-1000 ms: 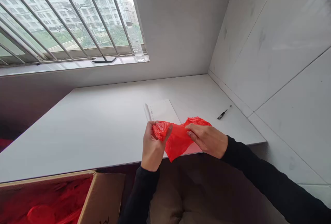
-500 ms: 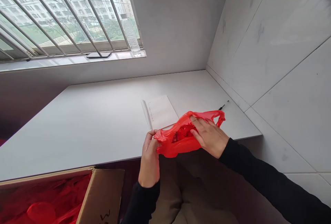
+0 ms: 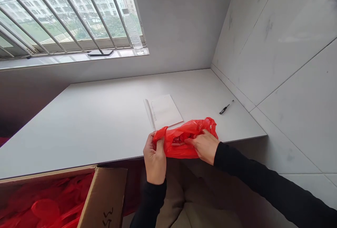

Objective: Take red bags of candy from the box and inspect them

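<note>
A crumpled red plastic bag (image 3: 184,140) lies at the front edge of the white table (image 3: 105,122). My left hand (image 3: 154,158) pinches the bag's left end with closed fingers. On the bag's right side my right hand (image 3: 204,145) presses and grips it, fingers curled into the plastic. Both black sleeves reach up from below the table edge. Something dark red shows inside the bag's folds; I cannot make out what it is.
A white sheet of paper (image 3: 163,111) lies just behind the bag. A small black pen-like thing (image 3: 225,108) rests near the tiled wall (image 3: 276,45). A cardboard box (image 3: 105,196) with red bags stands at lower left. A bottle (image 3: 133,31) and a phone (image 3: 100,52) sit on the windowsill.
The bag has been drawn in and bunched smaller between my hands. My right hand came back toward the table edge, and the bag's handle loop no longer sticks out to the right.
</note>
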The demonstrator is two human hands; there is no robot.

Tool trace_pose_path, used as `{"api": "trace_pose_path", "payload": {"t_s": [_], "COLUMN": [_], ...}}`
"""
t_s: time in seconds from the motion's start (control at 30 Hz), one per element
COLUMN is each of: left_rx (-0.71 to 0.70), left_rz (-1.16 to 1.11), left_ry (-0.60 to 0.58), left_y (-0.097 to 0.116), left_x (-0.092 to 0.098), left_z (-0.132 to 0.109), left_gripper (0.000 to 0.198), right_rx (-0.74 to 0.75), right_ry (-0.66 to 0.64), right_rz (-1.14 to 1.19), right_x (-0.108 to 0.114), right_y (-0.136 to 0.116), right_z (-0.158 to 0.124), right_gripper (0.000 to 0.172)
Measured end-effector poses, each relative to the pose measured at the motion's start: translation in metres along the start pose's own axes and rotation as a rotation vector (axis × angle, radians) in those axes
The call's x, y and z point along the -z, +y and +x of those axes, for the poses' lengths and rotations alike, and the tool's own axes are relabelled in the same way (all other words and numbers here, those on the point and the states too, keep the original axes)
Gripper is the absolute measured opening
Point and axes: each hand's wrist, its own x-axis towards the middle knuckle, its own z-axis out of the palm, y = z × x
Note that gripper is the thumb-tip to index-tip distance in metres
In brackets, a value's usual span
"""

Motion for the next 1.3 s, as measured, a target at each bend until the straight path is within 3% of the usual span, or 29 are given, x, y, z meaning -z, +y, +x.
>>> {"api": "trace_pose_path", "payload": {"t_s": [0.13, 0.2, 0.3, 0.6, 0.73, 0.87, 0.97, 1.07, 1.2, 1.3], "left_rx": [-0.030, -0.047, -0.057, -0.040, -0.010, -0.004, 0.005, 0.020, 0.019, 0.021], "left_rz": [-0.023, -0.025, -0.028, -0.055, -0.081, -0.087, -0.079, -0.089, -0.104, -0.102], "left_ry": [0.003, -0.004, -0.021, -0.043, -0.044, -0.057, -0.069, -0.064, -0.034, -0.023], "left_y": [-0.002, -0.002, -0.002, 0.006, 0.006, 0.004, 0.003, 0.003, 0.002, 0.002], "left_x": [-0.004, -0.007, -0.010, -0.016, -0.020, -0.022, -0.021, -0.019, -0.017, -0.018], "left_z": [0.000, 0.000, 0.001, 0.001, 0.002, 0.002, 0.003, 0.004, 0.008, 0.010], "left_gripper": [0.028, 0.027, 0.027, 0.023, 0.023, 0.022, 0.021, 0.021, 0.024, 0.026], "right_rx": [-0.173, -0.267, -0.278, -0.424, -0.264, -0.062, -0.036, -0.006, -0.058, -0.080], "right_ry": [0.055, 0.023, -0.005, 0.202, 0.268, 0.182, 0.172, 0.265, 0.431, 0.417], "right_rz": [0.020, -0.001, -0.043, -0.054, 0.002, 0.001, 0.005, 0.056, 0.274, 0.484], "right_x": [-0.004, -0.007, -0.011, 0.006, 0.003, -0.009, -0.016, -0.018, -0.006, 0.009], "right_y": [0.004, 0.007, 0.010, 0.023, 0.016, 0.004, 0.005, 0.014, 0.029, 0.036], "right_z": [0.003, 0.007, 0.012, 0.014, 0.015, 0.023, 0.030, 0.031, 0.028, 0.025], "right_gripper": [0.040, 0.037, 0.033, 0.043, 0.034, 0.038, 0.032, 0.033, 0.035, 0.032]}}
